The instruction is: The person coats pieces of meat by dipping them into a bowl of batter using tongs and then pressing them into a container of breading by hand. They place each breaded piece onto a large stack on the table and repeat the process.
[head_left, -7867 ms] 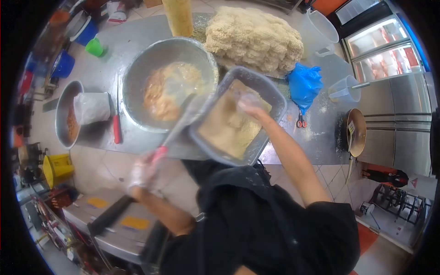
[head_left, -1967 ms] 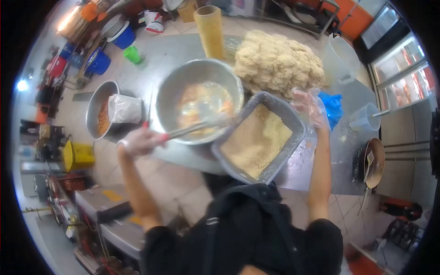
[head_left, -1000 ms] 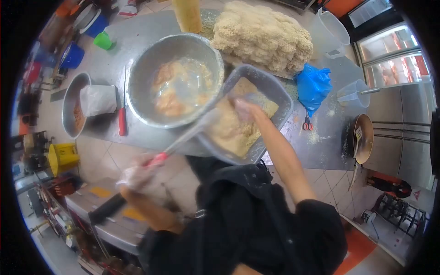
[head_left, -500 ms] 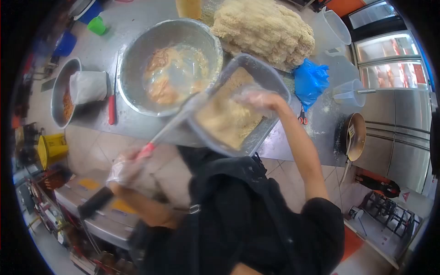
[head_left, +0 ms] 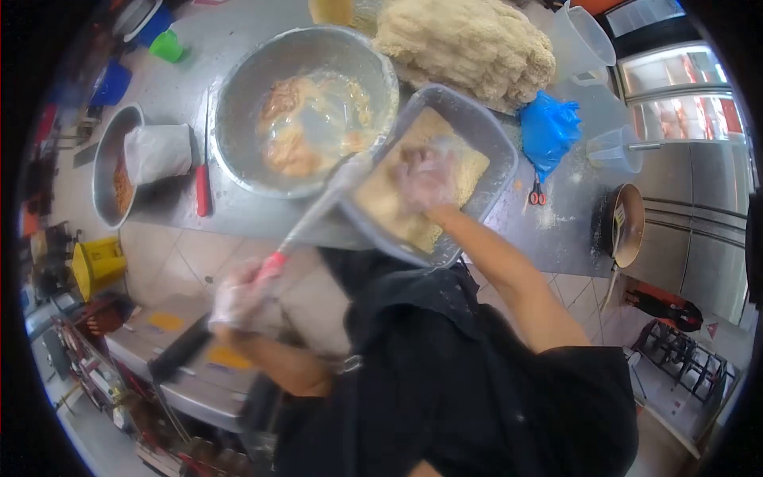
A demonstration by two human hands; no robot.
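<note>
In a clear glove, my left hand (head_left: 237, 296) is wrapped round the handle of a long-handled spatula (head_left: 306, 222) with a red section near my fingers. The tool's whitish, blurred head overlaps the gap between a big metal bowl (head_left: 225, 151) and a grey plastic tub (head_left: 497, 143). Breadcrumbs (head_left: 474, 167) fill the tub's bottom. My right hand (head_left: 427, 176), also gloved, lies over these crumbs, fingers spread and slightly blurred; whatever is under the palm is hidden. Wet, pale pieces of raw meat (head_left: 288, 151) sit in milky liquid in the metal bowl.
A large crumb heap (head_left: 465, 44) stands behind the tub. To the right are a blue plastic bag (head_left: 548, 131), scissors (head_left: 537, 192), a clear jug (head_left: 616, 151) and a pan (head_left: 629, 226). A red-handled knife (head_left: 202, 187) and another metal bowl (head_left: 103, 167) lie left.
My right hand has moved from the tub's right side towards its middle, onto the crumbs. The left hand keeps hold of the spatula. The whole view has shifted slightly.
</note>
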